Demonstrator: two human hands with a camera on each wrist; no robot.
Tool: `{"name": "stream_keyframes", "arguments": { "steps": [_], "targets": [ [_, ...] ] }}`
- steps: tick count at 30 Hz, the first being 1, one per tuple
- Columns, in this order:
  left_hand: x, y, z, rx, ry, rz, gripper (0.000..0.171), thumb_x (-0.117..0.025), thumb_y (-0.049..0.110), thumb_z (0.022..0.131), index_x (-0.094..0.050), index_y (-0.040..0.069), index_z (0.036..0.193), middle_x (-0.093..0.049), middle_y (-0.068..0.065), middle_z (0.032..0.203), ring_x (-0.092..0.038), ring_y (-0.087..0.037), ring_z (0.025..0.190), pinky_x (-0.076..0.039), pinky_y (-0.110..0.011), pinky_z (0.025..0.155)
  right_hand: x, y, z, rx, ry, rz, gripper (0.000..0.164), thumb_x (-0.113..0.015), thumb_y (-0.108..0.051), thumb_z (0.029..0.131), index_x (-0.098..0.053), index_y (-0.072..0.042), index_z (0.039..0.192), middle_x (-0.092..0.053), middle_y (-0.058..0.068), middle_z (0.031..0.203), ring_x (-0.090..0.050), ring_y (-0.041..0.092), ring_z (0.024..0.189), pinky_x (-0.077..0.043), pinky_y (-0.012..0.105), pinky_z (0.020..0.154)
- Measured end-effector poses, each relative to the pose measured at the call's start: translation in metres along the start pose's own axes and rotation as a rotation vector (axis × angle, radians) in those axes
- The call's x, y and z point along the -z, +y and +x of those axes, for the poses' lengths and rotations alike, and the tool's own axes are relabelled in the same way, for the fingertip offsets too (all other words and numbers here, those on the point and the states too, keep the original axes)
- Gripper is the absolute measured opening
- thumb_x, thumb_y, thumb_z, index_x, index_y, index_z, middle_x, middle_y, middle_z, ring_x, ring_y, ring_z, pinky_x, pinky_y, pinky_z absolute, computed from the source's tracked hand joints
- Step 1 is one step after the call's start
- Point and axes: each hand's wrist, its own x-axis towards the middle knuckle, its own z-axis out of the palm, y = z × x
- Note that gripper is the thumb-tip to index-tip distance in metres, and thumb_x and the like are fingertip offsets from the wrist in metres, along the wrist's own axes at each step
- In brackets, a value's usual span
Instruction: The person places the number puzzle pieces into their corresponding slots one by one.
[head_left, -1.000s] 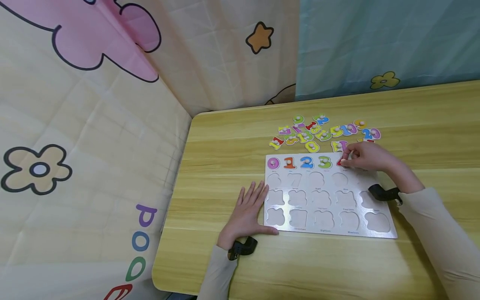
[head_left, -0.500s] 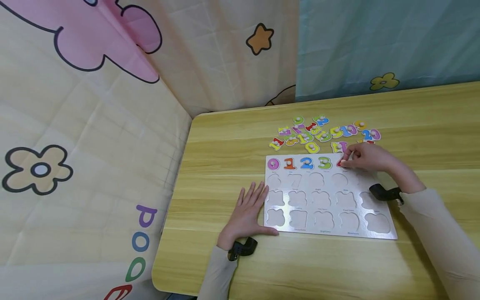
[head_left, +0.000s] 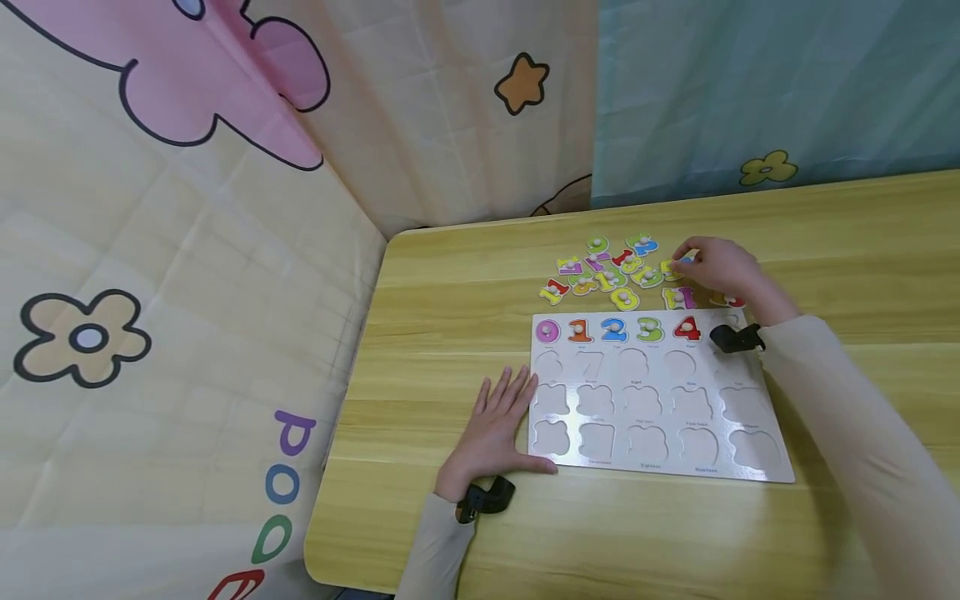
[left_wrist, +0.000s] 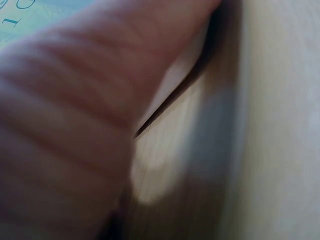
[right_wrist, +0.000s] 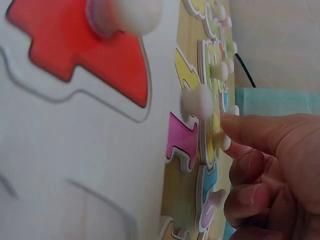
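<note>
A white number puzzle board (head_left: 667, 369) lies on the table, its top row filled with the knobbed number pieces 0, 1, 2, 3 and a red 4 (head_left: 687, 328). My left hand (head_left: 486, 429) rests with spread fingers at the board's left edge, the thumb along the lower left corner. Beyond the board, my right hand (head_left: 722, 265) reaches into the loose pieces. Its thumb and index finger pinch the knob of a yellow number 5 piece (right_wrist: 209, 142), seen in the right wrist view. The left wrist view shows mostly a blurred part of my left hand (left_wrist: 75, 115).
Several loose number pieces (head_left: 611, 277) lie scattered behind the board. A pink-and-yellow piece (head_left: 678, 297) sits close to its far edge. Lower rows of the board hold bare recesses (head_left: 697, 442). Printed curtains (head_left: 450, 108) border the wooden table (head_left: 442, 308).
My right hand has let go of the red 4, which now sits in the top row. It has moved away from the board to the loose pieces. The left hand stays put.
</note>
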Motion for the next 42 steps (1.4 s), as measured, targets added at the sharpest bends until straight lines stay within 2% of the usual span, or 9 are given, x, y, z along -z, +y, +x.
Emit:
{"name": "stream_keyframes", "arguments": {
  "steps": [6, 18, 23, 25, 31, 34, 39, 42],
  "targets": [
    [-0.001, 0.0, 0.001, 0.005, -0.01, 0.005, 0.125, -0.066, 0.075, 0.065, -0.003, 0.015, 0.154, 0.002, -0.003, 0.159, 0.008, -0.024, 0.143, 0.007, -0.046, 0.113, -0.007, -0.002, 0.005, -0.029, 0.017, -0.035, 0.031, -0.062, -0.026, 0.092, -0.056, 0.0, 0.107, -0.057, 0.016, 0.082, -0.048, 0.03, 0.07, -0.039, 0.04, 0.056],
    [-0.002, 0.0, 0.003, 0.006, -0.017, -0.001, 0.125, -0.067, 0.075, 0.065, -0.003, 0.015, 0.154, 0.002, -0.003, 0.159, 0.009, -0.023, 0.143, 0.008, -0.045, 0.113, -0.009, -0.001, 0.004, -0.021, 0.054, -0.037, 0.031, -0.06, -0.024, 0.093, -0.055, 0.005, 0.104, -0.057, 0.017, 0.082, -0.049, 0.029, 0.07, -0.04, 0.04, 0.057],
    [-0.004, 0.0, 0.004, -0.001, -0.012, 0.007, 0.125, -0.066, 0.076, 0.065, -0.003, 0.015, 0.154, 0.002, -0.003, 0.159, 0.009, -0.024, 0.143, 0.007, -0.046, 0.113, -0.003, 0.003, -0.011, 0.035, 0.137, -0.01, 0.032, -0.061, -0.029, 0.093, -0.057, 0.002, 0.101, -0.051, 0.012, 0.075, -0.046, 0.028, 0.064, -0.036, 0.037, 0.051],
    [-0.004, -0.001, 0.003, 0.0, -0.013, 0.009, 0.125, -0.066, 0.076, 0.065, -0.002, 0.016, 0.154, 0.003, -0.003, 0.159, 0.01, -0.023, 0.143, 0.008, -0.045, 0.113, 0.001, 0.007, -0.023, 0.074, 0.138, -0.014, 0.032, -0.062, -0.029, 0.092, -0.058, 0.002, 0.099, -0.049, 0.01, 0.072, -0.045, 0.026, 0.062, -0.034, 0.036, 0.049],
    [-0.004, -0.001, 0.0, 0.001, -0.009, 0.007, 0.125, -0.066, 0.076, 0.065, -0.002, 0.015, 0.154, 0.003, -0.003, 0.159, 0.01, -0.023, 0.143, 0.008, -0.046, 0.113, 0.006, 0.027, -0.057, 0.178, 0.025, -0.093, 0.024, -0.067, -0.021, 0.089, -0.057, 0.001, 0.089, -0.046, 0.003, 0.065, -0.042, 0.02, 0.057, -0.033, 0.031, 0.049],
    [-0.003, -0.002, -0.002, 0.002, -0.005, -0.003, 0.125, -0.066, 0.075, 0.065, -0.003, 0.014, 0.154, 0.003, -0.003, 0.159, 0.01, -0.023, 0.143, 0.008, -0.046, 0.113, 0.004, 0.035, -0.07, 0.202, -0.026, -0.105, 0.022, -0.067, -0.02, 0.089, -0.057, 0.0, 0.089, -0.046, 0.001, 0.064, -0.043, 0.018, 0.057, -0.033, 0.029, 0.05],
    [-0.003, -0.003, -0.002, 0.011, -0.008, -0.022, 0.125, -0.067, 0.074, 0.065, -0.003, 0.014, 0.154, 0.003, -0.002, 0.159, 0.01, -0.022, 0.143, 0.009, -0.045, 0.113, 0.0, 0.046, -0.083, 0.182, -0.075, -0.08, 0.024, -0.067, -0.024, 0.09, -0.057, -0.002, 0.091, -0.043, 0.0, 0.062, -0.041, 0.017, 0.055, -0.03, 0.027, 0.048],
    [-0.003, -0.004, -0.001, 0.016, -0.01, -0.03, 0.124, -0.068, 0.073, 0.066, -0.003, 0.014, 0.154, 0.004, -0.001, 0.159, 0.01, -0.022, 0.143, 0.009, -0.044, 0.113, -0.003, 0.048, -0.085, 0.173, -0.069, -0.052, 0.026, -0.066, -0.026, 0.091, -0.057, -0.002, 0.093, -0.044, 0.0, 0.063, -0.041, 0.017, 0.055, -0.029, 0.026, 0.047]
  ]
}}
